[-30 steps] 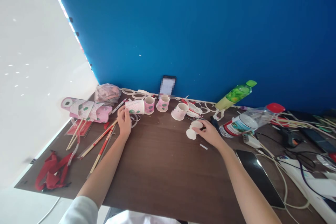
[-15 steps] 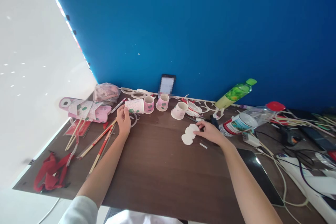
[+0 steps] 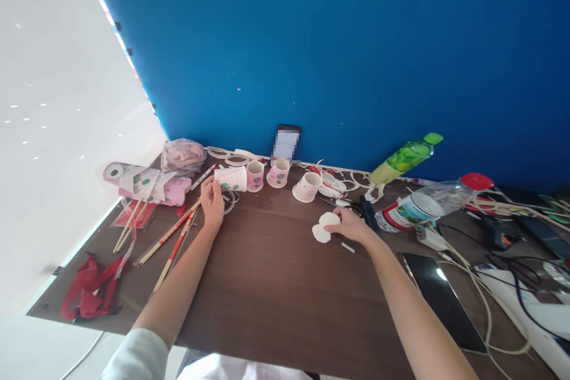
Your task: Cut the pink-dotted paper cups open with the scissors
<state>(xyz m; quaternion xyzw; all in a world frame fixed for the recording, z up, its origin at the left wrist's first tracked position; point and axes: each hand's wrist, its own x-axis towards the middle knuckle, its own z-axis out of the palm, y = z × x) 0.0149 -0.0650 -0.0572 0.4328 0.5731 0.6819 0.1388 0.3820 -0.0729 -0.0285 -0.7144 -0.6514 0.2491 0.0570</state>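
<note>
The fingers of the right hand [image 3: 351, 225] are curled together over a small stack of white paper discs [image 3: 324, 227], pinching their near edge; half a second ago the discs lay spread in a looser fan farther toward the table's middle, and now they sit bunched closer under the fingertips, so the hand has gathered them in. The discs rest on the brown table [image 3: 276, 285], just in front of black scissors [image 3: 363, 209] and a short white scrap [image 3: 348, 247] that has not moved. The left hand [image 3: 212, 202] stays where it was, fingers loosely bent with the tips touching the mouth of a pink paper cup lying on its side [image 3: 230, 179]; whether it actually grips the cup I cannot tell. Beside that cup stand two small cut-down cups [image 3: 267, 175], and a third cup [image 3: 306, 187] lies tipped over nearer the discs. Left of the left wrist lie several chopsticks [image 3: 171, 237], and a clear water bottle [image 3: 427, 202] lies on its side to the right. Judging from this, the discs are being collected while the cup is steadied.
</note>
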